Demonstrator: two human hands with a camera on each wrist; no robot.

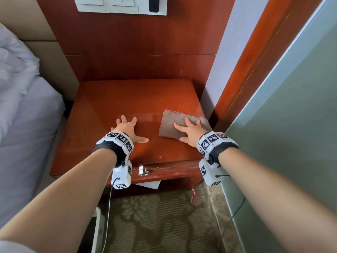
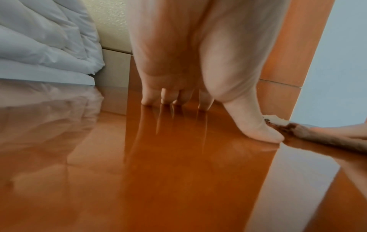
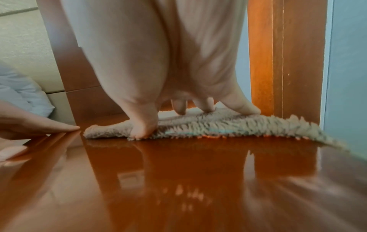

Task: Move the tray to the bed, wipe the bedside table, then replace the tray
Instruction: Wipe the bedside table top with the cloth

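The glossy red-brown bedside table [image 1: 113,103] fills the middle of the head view. A grey fluffy cloth [image 1: 169,123] lies flat on its right part, near the wall. My right hand [image 1: 189,130] presses down on the cloth with spread, straight fingers; the right wrist view shows the fingertips on the cloth [image 3: 218,124]. My left hand [image 1: 127,128] rests flat on the bare tabletop just left of the cloth, fingers spread, its thumb close to the cloth's edge [image 2: 317,138]. No tray is in view. The bed [image 1: 27,115] with white sheets lies to the left.
A wooden wall panel [image 1: 136,52] rises behind the table, with a white switch plate [image 1: 120,5] above. A pale wall and wooden door frame [image 1: 255,70] close in the right side. White bedding [image 2: 39,39] is bunched at the left. Patterned carpet [image 1: 155,225] lies below.
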